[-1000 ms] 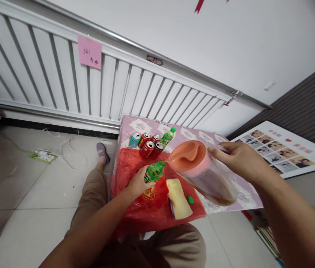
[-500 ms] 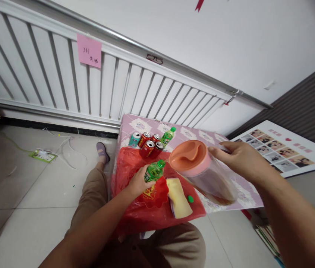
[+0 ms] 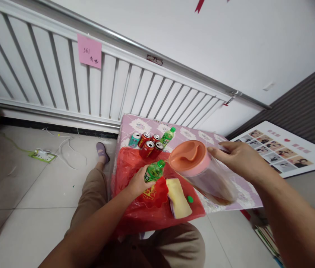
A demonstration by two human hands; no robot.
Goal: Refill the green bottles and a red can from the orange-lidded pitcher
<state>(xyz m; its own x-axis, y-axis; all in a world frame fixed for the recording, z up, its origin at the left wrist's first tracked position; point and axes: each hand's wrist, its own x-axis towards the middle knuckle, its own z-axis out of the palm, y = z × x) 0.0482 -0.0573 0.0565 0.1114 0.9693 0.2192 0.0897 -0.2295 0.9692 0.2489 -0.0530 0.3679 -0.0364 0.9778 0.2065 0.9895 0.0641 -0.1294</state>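
Left hand (image 3: 137, 183) has its fingers wrapped around a small green plastic bottle with a green cap (image 3: 154, 171), standing over the red plastic sheet (image 3: 131, 163) on the tabletop (image 3: 143, 124). Right hand (image 3: 239, 159) holds a clear plastic jug with an orange lid (image 3: 202, 171) by its handle, fingers clamped, the jug tilted above the tabletop just beside the bottle. Against the views of the past second, neither hand nor either container has moved appreciably; the jug's tilt is unchanged. Red and teal cans (image 3: 146, 143) and a second green bottle (image 3: 167, 137) stand behind; a yellow sponge (image 3: 178, 197) lies near.
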